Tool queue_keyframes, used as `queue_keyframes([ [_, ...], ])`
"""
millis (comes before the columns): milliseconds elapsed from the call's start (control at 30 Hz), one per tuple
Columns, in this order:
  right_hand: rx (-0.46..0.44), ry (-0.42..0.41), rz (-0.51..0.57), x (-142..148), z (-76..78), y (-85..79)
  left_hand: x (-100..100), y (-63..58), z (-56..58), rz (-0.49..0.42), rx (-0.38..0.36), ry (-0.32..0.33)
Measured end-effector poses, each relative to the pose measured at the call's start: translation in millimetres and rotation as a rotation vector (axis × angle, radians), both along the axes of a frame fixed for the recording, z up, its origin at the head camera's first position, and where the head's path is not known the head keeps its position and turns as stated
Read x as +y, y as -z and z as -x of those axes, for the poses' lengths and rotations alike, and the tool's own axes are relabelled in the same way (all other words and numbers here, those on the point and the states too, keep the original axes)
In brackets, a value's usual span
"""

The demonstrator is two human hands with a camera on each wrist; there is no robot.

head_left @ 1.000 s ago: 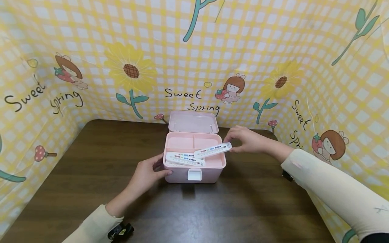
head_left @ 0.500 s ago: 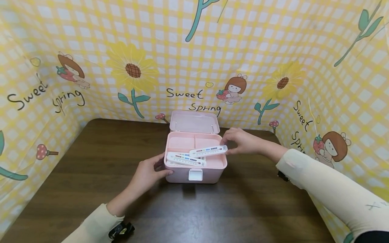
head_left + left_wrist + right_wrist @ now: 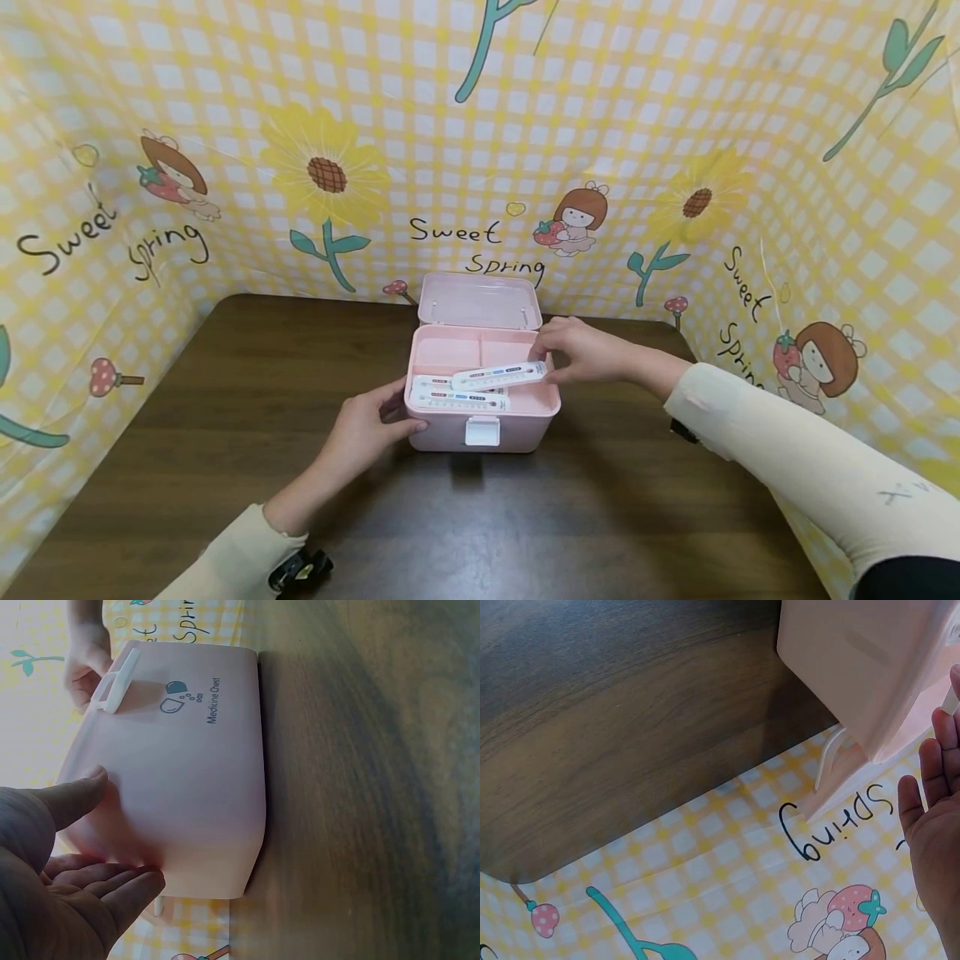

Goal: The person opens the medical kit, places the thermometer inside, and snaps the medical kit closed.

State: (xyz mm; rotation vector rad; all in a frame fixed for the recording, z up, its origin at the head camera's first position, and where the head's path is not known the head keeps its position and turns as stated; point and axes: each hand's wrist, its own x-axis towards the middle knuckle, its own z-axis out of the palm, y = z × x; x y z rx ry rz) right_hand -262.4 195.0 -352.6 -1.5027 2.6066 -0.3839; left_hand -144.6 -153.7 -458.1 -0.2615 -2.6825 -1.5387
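Note:
A pink medicine chest (image 3: 442,435) stands on the table with its lid (image 3: 480,300) tipped back. My left hand (image 3: 367,429) grips its front left corner, thumb on the front face and fingers along the side, as the left wrist view shows. Between the thumb and fingers of my right hand (image 3: 585,350) is one end of a white strip thermometer (image 3: 498,376) with coloured marks. It slants over other white thermometers (image 3: 457,402) lying in the front compartment of the chest. In the right wrist view, the right hand (image 3: 941,802) reaches over the chest's rim, its fingertips partly cut off.
Dividers (image 3: 446,367) part the top of the chest into compartments, two of them at the back. A white latch (image 3: 482,431) hangs at the front. Yellow checked cloth (image 3: 480,150) walls in the dark wooden table (image 3: 225,433) at the back and sides.
My right hand has moved left and slightly down with the thermometer, bringing it closer over the others in the chest. The left hand stays at the corner.

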Motion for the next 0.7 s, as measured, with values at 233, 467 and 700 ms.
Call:
queue_keyframes([
  [233,0.004,-0.021,0.005,-12,0.5,3.9,-1,0.8,-0.2,0.0,-0.004,-0.004],
  [467,0.002,-0.036,-0.01,-22,1.6,8.7,-1,0.7,0.1,-0.015,0.005,-0.001],
  [700,0.054,-0.062,0.015,-30,-0.5,17.4,0,0.6,-0.9,-0.02,-0.002,-0.002],
])
